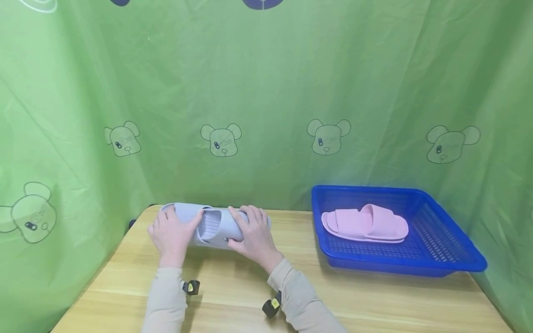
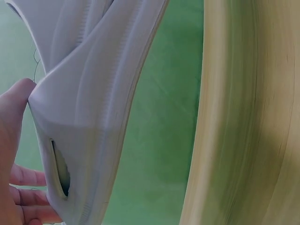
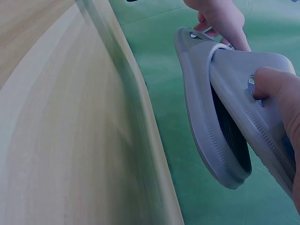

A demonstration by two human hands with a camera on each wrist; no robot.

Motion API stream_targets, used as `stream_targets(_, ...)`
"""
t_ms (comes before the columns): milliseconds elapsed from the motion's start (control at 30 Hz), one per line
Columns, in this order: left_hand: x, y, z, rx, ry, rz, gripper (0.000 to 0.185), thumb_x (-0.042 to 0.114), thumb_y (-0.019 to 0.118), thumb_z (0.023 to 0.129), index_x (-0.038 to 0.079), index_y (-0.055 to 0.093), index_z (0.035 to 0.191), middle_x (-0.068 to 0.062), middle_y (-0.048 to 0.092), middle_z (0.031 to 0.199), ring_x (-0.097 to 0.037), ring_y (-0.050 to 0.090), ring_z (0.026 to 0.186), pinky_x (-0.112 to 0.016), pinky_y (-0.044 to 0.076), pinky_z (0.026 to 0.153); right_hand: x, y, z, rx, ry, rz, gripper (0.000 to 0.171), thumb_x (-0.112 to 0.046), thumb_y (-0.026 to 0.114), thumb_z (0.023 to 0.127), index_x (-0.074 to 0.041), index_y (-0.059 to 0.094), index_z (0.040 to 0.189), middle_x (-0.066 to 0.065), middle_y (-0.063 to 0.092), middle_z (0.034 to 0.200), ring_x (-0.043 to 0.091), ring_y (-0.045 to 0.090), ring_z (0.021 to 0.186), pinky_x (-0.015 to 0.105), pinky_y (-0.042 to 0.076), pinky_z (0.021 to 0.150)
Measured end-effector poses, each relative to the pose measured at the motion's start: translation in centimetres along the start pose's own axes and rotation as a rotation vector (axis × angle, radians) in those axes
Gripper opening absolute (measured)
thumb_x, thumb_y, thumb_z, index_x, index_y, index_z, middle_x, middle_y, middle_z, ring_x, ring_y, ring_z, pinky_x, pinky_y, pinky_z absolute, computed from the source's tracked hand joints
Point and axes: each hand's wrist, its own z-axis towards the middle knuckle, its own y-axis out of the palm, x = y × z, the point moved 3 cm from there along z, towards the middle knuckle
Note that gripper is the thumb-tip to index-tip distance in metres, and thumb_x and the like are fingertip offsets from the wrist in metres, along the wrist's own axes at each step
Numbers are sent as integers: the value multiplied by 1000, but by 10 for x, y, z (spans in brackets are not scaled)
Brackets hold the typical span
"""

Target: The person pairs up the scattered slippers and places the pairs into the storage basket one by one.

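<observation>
Both hands, the left hand (image 1: pixel 170 233) and right hand (image 1: pixel 252 231), grasped a grey slipper (image 1: pixel 216 224) at the wooden table's (image 1: pixel 233 296) ten o'clock. At three o'clock the pink slippers (image 1: pixel 364 223) (seemingly a stacked pair) already lay in the blue basket (image 1: pixel 437 259); the grey one seemingly remained.

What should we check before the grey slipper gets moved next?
1. Left hand grips the grey slipper: ok.
2. Right hand holds the other end: ok.
3. Slipper lifted off the wooden table: cannot tell from the head view; the wrist views suggest it is held up.
4. Blue basket sits on the table to the right: ok.
5. Room left in the basket beside the pink slippers: ok.
6. Path between slipper and basket free of things: ok.
</observation>
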Motion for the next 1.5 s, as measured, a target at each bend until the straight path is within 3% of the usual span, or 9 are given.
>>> stream_targets(667,11,-2,-3,128,118,11,87,68,72,70,-9,61,111,-26,64,102,-39,59,97,-45,40,70,0,1,-3,7,15,30,78,-40,78,62,-17,57,134,9,59,115,25,52,109,42,42,93)
stream_targets(800,9,-2,-2,132,108,-3,88,68,72,69,-7,61,112,-24,64,105,-39,60,98,-46,41,71,1,0,-2,-1,6,44,80,-42,78,63,-16,56,135,11,58,116,26,51,110,43,42,93)
stream_targets(933,8,-1,1,90,65,-12,90,71,69,70,-4,58,119,-22,63,112,-39,59,103,-48,41,77,3,-3,2,-24,1,55,84,-44,79,62,-16,53,138,13,57,119,26,50,111,43,43,94)
stream_targets(1167,10,-2,-1,-82,-21,15,96,77,59,76,1,50,133,-24,55,127,-43,53,110,-53,37,86,4,-7,8,-107,42,61,84,-42,80,62,-17,52,138,12,55,119,27,51,110,43,43,96)
stream_targets(1500,7,4,-2,-187,-14,2,100,85,44,78,6,45,140,-26,49,137,-44,49,117,-58,34,90,10,-13,11,-203,126,82,83,-42,82,65,-19,52,138,12,54,121,28,51,111,46,43,99)
